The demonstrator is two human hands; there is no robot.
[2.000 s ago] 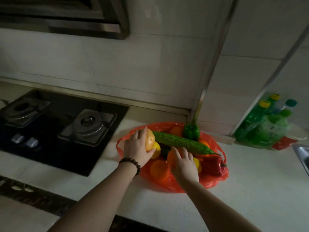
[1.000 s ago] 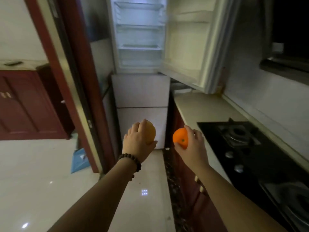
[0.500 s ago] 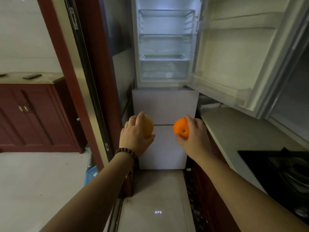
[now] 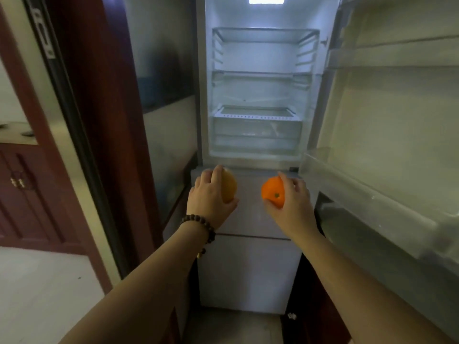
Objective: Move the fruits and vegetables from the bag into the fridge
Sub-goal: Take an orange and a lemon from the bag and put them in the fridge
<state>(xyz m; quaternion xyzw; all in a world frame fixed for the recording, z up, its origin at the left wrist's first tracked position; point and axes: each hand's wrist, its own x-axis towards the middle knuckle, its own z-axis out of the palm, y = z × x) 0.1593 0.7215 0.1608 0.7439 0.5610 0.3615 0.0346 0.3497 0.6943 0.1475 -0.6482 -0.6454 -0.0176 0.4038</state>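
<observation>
while both forearms reached toward the open fridge [image 4: 258, 155], each of the hands carried one fruit in front of the closed lower compartments. the left hand [image 4: 211, 197] had its fingers curled over a yellow-orange fruit [image 4: 229, 186], gripping it from the left side so that only the fruit's right half showed; whether this was a lemon or another citrus could not be told. a dark beaded bracelet [image 4: 201, 223] circled the left wrist. the right hand [image 4: 294, 202] gripped a bright orange [image 4: 272, 192] between thumb and curled fingers, with the fruit's stem end turned toward the camera. the two fruits sat level with each other and well apart, both just below the bottom edge of the lit upper compartment. inside that compartment stood a wire-edged shelf [image 4: 264, 33] at the top, a second shelf [image 4: 260, 74] below it, and a clear drawer [image 4: 255, 125] at the bottom. the fridge door [image 4: 387, 125] stood swung open to the right, its lower door bin [image 4: 367, 192] jutting out beside the right hand. a dark red door frame [image 4: 104, 115] rose at the left, and a red wooden cabinet [image 4: 27, 194] stood beyond it above a pale tiled floor [image 4: 42, 291].
</observation>
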